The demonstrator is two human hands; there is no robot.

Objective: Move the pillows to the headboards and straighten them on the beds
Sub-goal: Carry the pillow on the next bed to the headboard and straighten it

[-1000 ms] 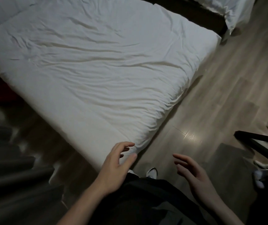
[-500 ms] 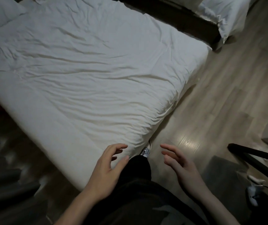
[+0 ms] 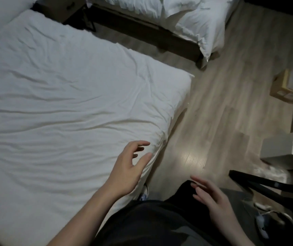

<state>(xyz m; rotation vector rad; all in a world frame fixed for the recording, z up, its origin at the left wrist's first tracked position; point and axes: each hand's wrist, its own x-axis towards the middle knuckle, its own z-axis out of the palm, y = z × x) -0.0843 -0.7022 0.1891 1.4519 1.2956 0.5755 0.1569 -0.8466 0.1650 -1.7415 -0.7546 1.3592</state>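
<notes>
A white pillow [image 3: 2, 11] lies at the top-left corner, at the far end of the near bed [image 3: 62, 103], whose white sheet is wrinkled. A second bed [image 3: 186, 20] with rumpled white bedding stands across the room at the top. My left hand [image 3: 128, 167] hovers over the near bed's foot corner, fingers spread and relaxed, holding nothing. My right hand [image 3: 211, 201] hangs over my dark trousers beside the bed, fingers loosely extended, also empty.
Wood-look floor [image 3: 222, 112] runs between the beds and along the right. A dark nightstand [image 3: 64, 8] sits between the beds. Cardboard boxes [image 3: 287, 86] and a white open bin [image 3: 291, 150] stand at the right edge. A black chair base [image 3: 266, 185] is at lower right.
The view has swung right and forward, bringing the second bed and the boxes into sight. Both hands have stayed open and empty; my left now lies over the bed's corner.
</notes>
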